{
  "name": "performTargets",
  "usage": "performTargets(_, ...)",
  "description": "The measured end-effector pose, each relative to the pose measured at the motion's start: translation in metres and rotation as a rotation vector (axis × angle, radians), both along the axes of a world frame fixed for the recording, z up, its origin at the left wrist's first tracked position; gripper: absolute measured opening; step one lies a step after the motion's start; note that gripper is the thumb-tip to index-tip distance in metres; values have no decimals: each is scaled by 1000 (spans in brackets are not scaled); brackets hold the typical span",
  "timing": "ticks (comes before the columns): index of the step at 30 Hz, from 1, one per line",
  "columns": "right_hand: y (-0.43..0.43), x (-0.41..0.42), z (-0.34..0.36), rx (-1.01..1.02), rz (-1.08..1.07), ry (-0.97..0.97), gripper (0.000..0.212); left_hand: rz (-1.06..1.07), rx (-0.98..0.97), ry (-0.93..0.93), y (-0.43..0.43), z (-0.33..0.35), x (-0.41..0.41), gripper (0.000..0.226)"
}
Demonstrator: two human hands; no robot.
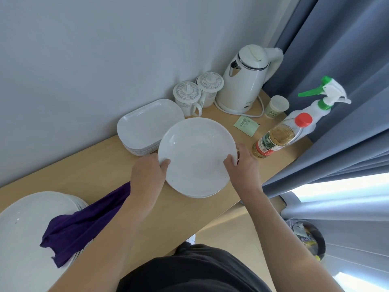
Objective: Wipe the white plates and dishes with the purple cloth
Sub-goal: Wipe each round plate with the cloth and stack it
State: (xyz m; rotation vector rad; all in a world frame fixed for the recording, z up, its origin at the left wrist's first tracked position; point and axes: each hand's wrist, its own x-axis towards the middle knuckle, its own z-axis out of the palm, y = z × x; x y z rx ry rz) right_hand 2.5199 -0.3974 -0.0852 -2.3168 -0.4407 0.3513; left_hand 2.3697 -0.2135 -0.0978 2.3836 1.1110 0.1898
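Note:
A round white plate (195, 152) is on top of a small stack at the middle of the wooden table (88, 171). My left hand (147, 175) grips its left rim, thumb on top. My right hand (242, 165) grips its right rim the same way. The purple cloth (84, 222) lies loose on the table under my left forearm, and its lower end drapes over the edge of a stack of round white plates (27, 218) at the bottom left. A stack of rectangular white dishes (145, 125) stands behind the held plate, against the wall.
Two lidded mugs (189, 98), a white kettle (244, 79), a paper cup (276, 106), a green packet (246, 125), an oil bottle (280, 135) and a spray bottle (320, 104) stand at the table's far right. Blue curtains (347, 60) hang right. A bin (305, 239) stands on the floor.

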Motion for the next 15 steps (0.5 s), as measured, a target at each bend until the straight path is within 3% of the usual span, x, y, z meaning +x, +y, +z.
performTargets(3,-3,1,-6,-9,-17,-17,32,-48,77,72,2,-4,6,38)
performTargets(15,-7,5,-35,-109,-37,-34,36,-84,26,133,-3,-35,11,35)
